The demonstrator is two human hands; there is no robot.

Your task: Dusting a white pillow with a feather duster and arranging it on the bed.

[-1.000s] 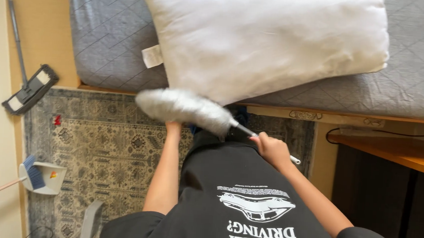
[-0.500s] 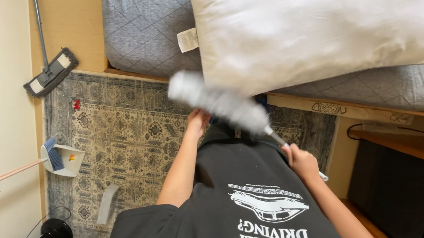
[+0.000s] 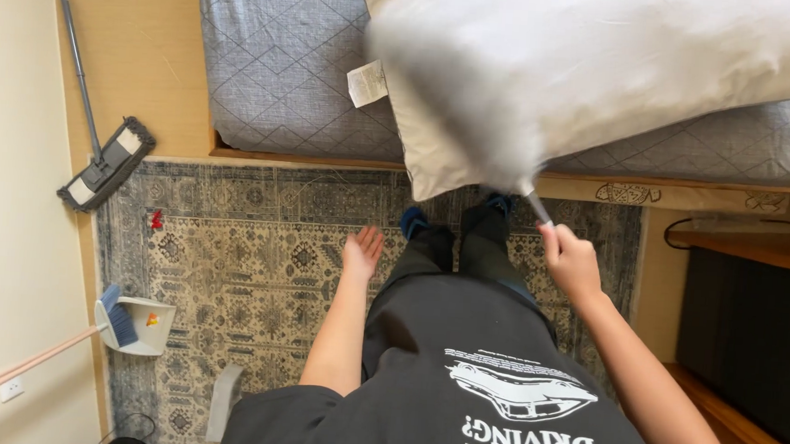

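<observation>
My right hand (image 3: 567,258) grips the thin handle of a grey fluffy duster (image 3: 464,97). Its head is a motion blur over the left part of a large white pillow (image 3: 648,54). The pillow lies on a grey quilted mattress (image 3: 276,65) and overhangs the wooden bed edge (image 3: 325,162). My left hand (image 3: 361,251) hangs open by my thigh, palm out, holding nothing. I stand on a patterned rug (image 3: 253,268) in dark trousers and a black printed shirt.
A flat mop (image 3: 103,163) leans by the cream wall at the left. A white dustpan with a blue brush (image 3: 133,322) sits on the rug's left edge, with a small red object (image 3: 155,220) above it. A dark wooden shelf (image 3: 753,266) stands at the right.
The duster swung from in front of my waist up onto the pillow. My left hand dropped away from the duster's head and now hangs open. The view shifted left.
</observation>
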